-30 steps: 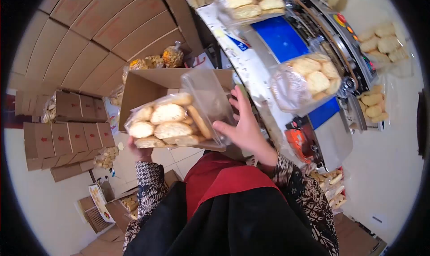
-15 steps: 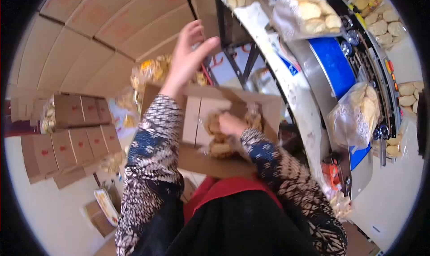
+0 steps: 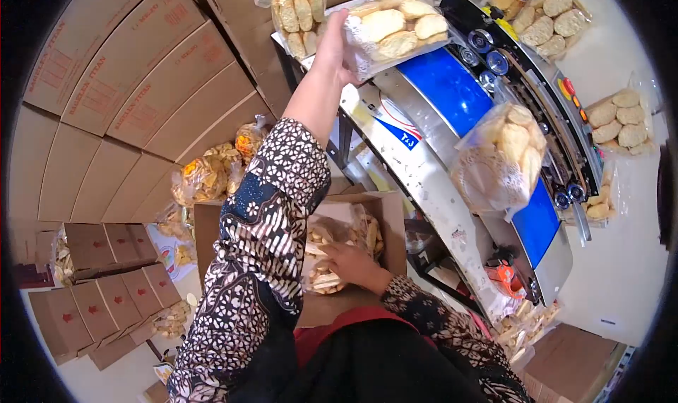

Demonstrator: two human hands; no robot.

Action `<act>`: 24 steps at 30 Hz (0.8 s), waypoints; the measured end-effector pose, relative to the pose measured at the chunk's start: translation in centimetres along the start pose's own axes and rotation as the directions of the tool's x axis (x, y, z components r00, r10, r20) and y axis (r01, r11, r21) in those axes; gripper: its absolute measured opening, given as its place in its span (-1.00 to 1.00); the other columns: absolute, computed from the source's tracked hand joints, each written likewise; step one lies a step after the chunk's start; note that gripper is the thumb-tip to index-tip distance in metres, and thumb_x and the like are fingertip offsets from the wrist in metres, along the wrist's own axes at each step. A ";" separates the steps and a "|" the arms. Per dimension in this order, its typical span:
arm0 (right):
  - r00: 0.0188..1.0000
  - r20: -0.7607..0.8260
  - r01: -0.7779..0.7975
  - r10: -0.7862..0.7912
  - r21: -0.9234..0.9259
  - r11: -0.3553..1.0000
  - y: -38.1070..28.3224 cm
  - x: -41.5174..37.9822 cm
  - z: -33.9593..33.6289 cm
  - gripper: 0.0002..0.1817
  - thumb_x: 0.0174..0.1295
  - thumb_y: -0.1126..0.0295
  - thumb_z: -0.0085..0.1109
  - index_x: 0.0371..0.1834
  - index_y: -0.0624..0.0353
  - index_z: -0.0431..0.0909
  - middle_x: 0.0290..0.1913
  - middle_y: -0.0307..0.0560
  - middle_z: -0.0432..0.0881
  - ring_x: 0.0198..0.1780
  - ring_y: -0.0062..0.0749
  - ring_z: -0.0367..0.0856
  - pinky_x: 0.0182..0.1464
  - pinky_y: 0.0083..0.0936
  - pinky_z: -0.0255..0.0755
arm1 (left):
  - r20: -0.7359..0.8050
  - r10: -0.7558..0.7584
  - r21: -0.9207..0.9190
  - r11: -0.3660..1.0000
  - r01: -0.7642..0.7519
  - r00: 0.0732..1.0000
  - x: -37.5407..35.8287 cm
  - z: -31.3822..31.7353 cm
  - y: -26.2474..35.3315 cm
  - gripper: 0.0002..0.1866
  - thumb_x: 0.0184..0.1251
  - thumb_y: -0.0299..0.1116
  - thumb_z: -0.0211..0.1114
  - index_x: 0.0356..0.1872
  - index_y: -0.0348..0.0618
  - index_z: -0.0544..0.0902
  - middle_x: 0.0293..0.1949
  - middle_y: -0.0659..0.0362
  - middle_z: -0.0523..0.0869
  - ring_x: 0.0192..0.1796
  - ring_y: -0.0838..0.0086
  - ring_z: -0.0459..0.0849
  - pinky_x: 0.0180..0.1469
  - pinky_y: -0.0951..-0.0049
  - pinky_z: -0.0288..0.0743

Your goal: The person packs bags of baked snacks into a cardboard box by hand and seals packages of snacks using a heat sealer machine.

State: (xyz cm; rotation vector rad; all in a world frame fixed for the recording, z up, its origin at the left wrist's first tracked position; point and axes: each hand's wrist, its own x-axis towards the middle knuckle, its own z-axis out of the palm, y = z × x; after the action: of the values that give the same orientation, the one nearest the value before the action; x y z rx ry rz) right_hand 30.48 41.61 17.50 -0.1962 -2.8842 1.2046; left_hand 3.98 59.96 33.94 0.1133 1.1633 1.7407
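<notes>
My left hand is reached out to the far side, its fingers closed on the end of a clear bag of toasted bread slices. That bag lies on its side at the far end of the machine. Lower down, my right hand is inside an open cardboard box. Its fingers are stretched out over packed bags of bread slices and touch the plastic.
A sealing machine with a blue belt and metal rollers runs along the right; another bread bag stands on it. Stacked cartons line the left. Snack bags lie behind the box, and smaller boxes stand at lower left.
My left hand has moved from the air above the box to the bread bag on the machine and taken hold of it. My right hand stays in the box. The view has shifted.
</notes>
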 end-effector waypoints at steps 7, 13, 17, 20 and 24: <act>0.970 0.101 -0.243 0.223 0.287 0.927 -0.6 -4.0 -2.8 -0.70 0.06 0.39 0.09 -0.12 0.25 0.47 -0.26 0.07 0.56 -0.23 -0.10 0.54 -0.17 -0.38 0.42 | -0.398 0.426 -0.162 0.839 -0.520 0.812 -1.7 -0.9 -5.2 -0.24 0.00 0.00 0.23 0.13 -0.16 0.08 0.07 0.02 0.27 0.11 0.25 0.32 0.13 0.25 0.25; 0.918 0.051 -0.156 0.392 0.958 0.241 0.6 -0.9 -4.2 -0.49 0.24 0.06 -0.10 0.10 0.22 0.31 0.10 -0.03 0.39 0.09 -0.30 0.41 0.06 -0.38 0.34 | -0.252 0.590 -0.241 0.729 -0.641 0.767 -15.4 -13.3 -6.1 -0.36 0.11 0.07 -0.05 0.09 -0.23 0.32 0.07 0.01 0.44 0.07 0.18 0.47 0.10 0.20 0.37; 0.917 0.087 0.023 0.389 0.963 -0.269 -1.1 3.1 -7.5 -0.28 0.20 -0.17 -0.27 0.22 0.21 0.16 0.27 0.04 0.14 0.16 -0.09 0.33 0.13 -0.09 0.25 | -0.223 0.345 -0.306 0.863 -0.402 0.912 -25.8 -30.2 -8.7 -0.30 0.02 0.00 0.02 0.11 -0.35 0.28 0.07 -0.08 0.42 0.02 0.13 0.50 0.06 0.16 0.41; 0.978 0.147 -0.205 -0.148 0.817 -0.539 -2.0 5.0 -6.6 -0.35 0.23 -0.09 -0.21 0.21 0.21 0.19 0.30 0.05 0.08 0.17 -0.07 0.31 0.09 -0.09 0.34 | -0.155 0.165 -0.266 0.943 -0.202 0.974 -31.8 -40.1 -13.0 -0.30 -0.06 -0.07 0.09 0.11 -0.35 0.30 0.08 -0.09 0.40 0.02 0.15 0.49 0.07 0.22 0.39; 0.761 0.648 -0.648 0.047 0.751 0.127 -4.4 5.6 2.5 -0.56 0.28 0.19 -0.11 0.12 0.23 0.33 0.07 0.03 0.41 -0.01 -0.26 0.48 -0.15 -0.41 0.56 | -0.286 0.028 0.213 0.976 0.035 0.958 -33.4 -41.0 -12.8 -0.42 -0.04 -0.35 0.13 0.10 -0.30 0.30 0.04 -0.03 0.43 0.04 0.21 0.47 0.09 0.32 0.36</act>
State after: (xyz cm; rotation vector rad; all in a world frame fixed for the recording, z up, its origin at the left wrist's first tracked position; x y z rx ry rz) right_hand 24.25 37.43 18.68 -0.6661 -1.5552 3.2950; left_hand 6.75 8.52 16.37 -0.0128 1.5652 1.6594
